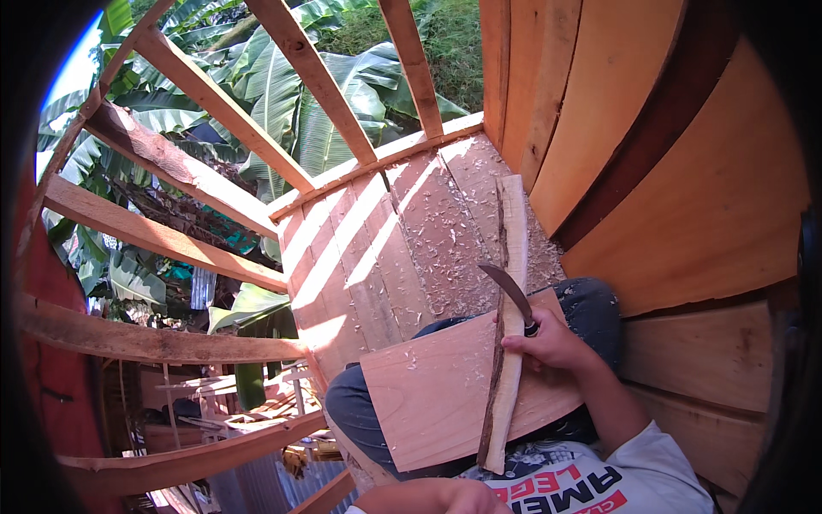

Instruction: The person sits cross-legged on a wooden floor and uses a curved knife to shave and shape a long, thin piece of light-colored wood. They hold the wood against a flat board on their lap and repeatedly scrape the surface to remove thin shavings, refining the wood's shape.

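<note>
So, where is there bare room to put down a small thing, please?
The left part of the board, between its left edge and the stick, is mostly bare, with a few shavings. The partly sunlit floor planks beside the railing are fairly open too. Crowded: around the right hand and knife, and the shaving-strewn floor near the wall.

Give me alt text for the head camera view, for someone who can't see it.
The person's right hand holds a curved knife across a long, bark-edged wood strip, over a flat board resting on bent legs. Shavings litter the plank floor; wooden bars and big green leaves lie beyond.
</note>
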Demonstrator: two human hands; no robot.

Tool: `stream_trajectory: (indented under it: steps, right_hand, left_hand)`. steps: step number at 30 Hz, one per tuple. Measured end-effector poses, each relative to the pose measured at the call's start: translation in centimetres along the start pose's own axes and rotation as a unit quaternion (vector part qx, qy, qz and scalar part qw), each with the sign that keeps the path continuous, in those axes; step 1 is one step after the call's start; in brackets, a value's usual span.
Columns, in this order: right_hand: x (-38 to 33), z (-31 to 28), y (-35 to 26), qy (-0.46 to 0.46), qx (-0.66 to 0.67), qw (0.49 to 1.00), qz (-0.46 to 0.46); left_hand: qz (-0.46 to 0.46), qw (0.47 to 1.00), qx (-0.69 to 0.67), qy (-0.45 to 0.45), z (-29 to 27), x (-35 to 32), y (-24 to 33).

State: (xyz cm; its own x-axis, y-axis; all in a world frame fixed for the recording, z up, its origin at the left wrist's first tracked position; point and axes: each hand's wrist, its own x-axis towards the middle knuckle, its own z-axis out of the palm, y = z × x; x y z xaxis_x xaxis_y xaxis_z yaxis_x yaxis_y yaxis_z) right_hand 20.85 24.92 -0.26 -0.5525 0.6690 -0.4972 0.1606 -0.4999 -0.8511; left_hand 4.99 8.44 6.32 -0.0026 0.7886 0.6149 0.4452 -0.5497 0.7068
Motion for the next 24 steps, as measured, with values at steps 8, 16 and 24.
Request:
stream_trajectory:
  steps: [8, 16, 24]
  right_hand:
    - [-1.2, 0.9, -0.2, 0.069, 0.045, 0.996, -0.035]
    - [-2.1, 1.7, 0.7, 0.064, 0.188, 0.978, -0.058]
    - [-4.0, 0.3, 1.2, -0.001, -0.075, 0.997, -0.009]
  left_hand:
    - [-0.229, 0.954, 0.137, -0.136, 1.3, 0.6, -1.9]
    - [-0.476, 0.851, 0.040, -0.218, 1.6, -1.1, -2.9]
    - [-0.530, 0.818, -0.172, -0.142, 2.6, -1.9, -4.9]
